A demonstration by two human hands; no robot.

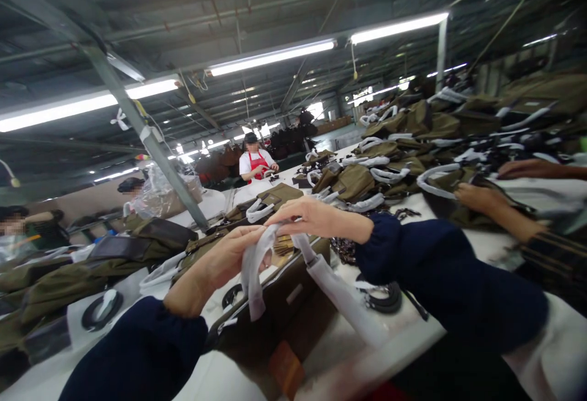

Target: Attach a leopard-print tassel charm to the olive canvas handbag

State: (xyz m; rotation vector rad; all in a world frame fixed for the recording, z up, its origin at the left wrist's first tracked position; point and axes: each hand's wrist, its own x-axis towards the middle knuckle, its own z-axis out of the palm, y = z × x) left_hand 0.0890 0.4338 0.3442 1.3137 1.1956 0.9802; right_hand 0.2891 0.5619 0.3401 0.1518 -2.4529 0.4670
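Pinching the arched white-wrapped handle [254,275], your left hand [229,259] and right hand [314,217] met near its crown, directly above the olive-green fabric bag [284,318] on the white table [220,376].

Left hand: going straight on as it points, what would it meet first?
Probably the right hand, which lies just ahead of the left hand at the white wrapping; depth is unclear, so they may already touch.

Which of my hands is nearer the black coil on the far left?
Left. Your left hand, on the wrapped handle, is up and right of the coil in view; your right hand, at the same handle, is farther right.
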